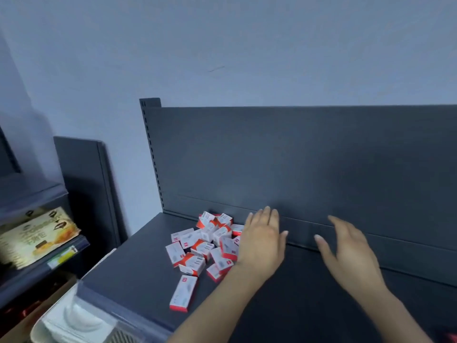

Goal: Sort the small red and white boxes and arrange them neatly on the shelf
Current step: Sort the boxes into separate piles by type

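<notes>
A jumbled heap of several small red and white boxes (205,241) lies on the dark grey shelf (138,276), near its back panel. One box (183,292) lies apart, closer to the front edge. My left hand (262,241) is flat with straight fingers at the right edge of the heap, covering a few boxes. My right hand (346,253) hovers to the right over bare shelf, fingers spread and relaxed, holding nothing.
The shelf's dark back panel (309,157) rises behind the heap. To the left stands another shelf unit with a yellow food package (37,233). Below the front left edge sit white items in a bin (74,323).
</notes>
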A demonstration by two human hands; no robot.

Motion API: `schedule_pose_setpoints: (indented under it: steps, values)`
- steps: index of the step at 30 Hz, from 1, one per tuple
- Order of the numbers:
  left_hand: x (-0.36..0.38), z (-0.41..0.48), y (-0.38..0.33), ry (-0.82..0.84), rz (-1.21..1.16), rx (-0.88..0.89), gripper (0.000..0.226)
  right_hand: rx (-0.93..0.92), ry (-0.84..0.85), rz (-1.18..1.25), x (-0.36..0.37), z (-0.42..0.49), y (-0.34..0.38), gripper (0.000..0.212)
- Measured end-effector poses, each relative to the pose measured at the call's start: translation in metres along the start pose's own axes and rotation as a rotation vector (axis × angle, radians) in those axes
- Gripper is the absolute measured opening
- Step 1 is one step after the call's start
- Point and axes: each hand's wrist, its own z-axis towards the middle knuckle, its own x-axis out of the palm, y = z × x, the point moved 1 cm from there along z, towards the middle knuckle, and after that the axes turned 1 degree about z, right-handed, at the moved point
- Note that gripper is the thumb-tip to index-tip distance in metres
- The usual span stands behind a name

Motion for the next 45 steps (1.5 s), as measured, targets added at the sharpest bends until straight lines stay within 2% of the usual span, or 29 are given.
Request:
schedule_pose_setpoints:
  steps: [3,5,9,13,16,19,23,28,32,35,39,41,45]
  values:
    - [-0.008,-0.007,0.067,0.040,0.035,-0.062,0.052,-0.049,0.079,0.019,0.048,0.006,0.051,0.052]
    - [-0.012,-0.017,0.102,0.186,-0.001,-0.139,0.055,-0.073,0.167,0.018,0.076,0.009,0.080,0.052]
    - [-0.002,-0.042,0.153,0.313,0.036,-0.289,0.053,-0.144,0.339,0.011,0.126,0.012,0.127,0.047]
    - [0.011,-0.059,0.172,0.416,0.061,-0.375,0.058,-0.196,0.494,-0.035,0.166,0.015,0.153,0.030]
    - [0.021,-0.066,0.175,0.417,0.052,-0.379,0.060,-0.215,0.570,-0.098,0.187,0.020,0.159,0.033]
    - [0.027,-0.065,0.177,0.421,0.081,-0.357,0.050,-0.217,0.600,-0.135,0.198,0.024,0.160,0.036]
    - [0.029,-0.060,0.183,0.375,-0.016,-0.388,0.037,-0.259,0.617,-0.189,0.207,0.030,0.160,0.034]
    - [0.020,-0.052,0.196,0.303,-0.130,-0.482,0.033,-0.225,0.624,-0.090,0.214,0.033,0.160,0.031]
    - [0.008,-0.046,0.210,0.230,-0.126,-0.500,0.035,-0.245,0.564,-0.122,0.215,0.035,0.161,0.026]
    - [0.000,-0.044,0.216,0.180,-0.116,-0.525,0.034,-0.282,0.579,-0.189,0.217,0.033,0.163,0.030]
    - [-0.009,-0.040,0.221,0.132,-0.116,-0.541,0.036,-0.307,0.604,-0.315,0.220,0.022,0.171,0.045]
    - [-0.012,-0.037,0.221,0.099,-0.120,-0.523,0.039,-0.269,0.573,-0.256,0.218,0.018,0.174,0.045]
    - [-0.026,-0.016,0.206,0.043,-0.121,-0.470,0.047,-0.163,0.393,-0.035,0.180,0.027,0.175,0.036]
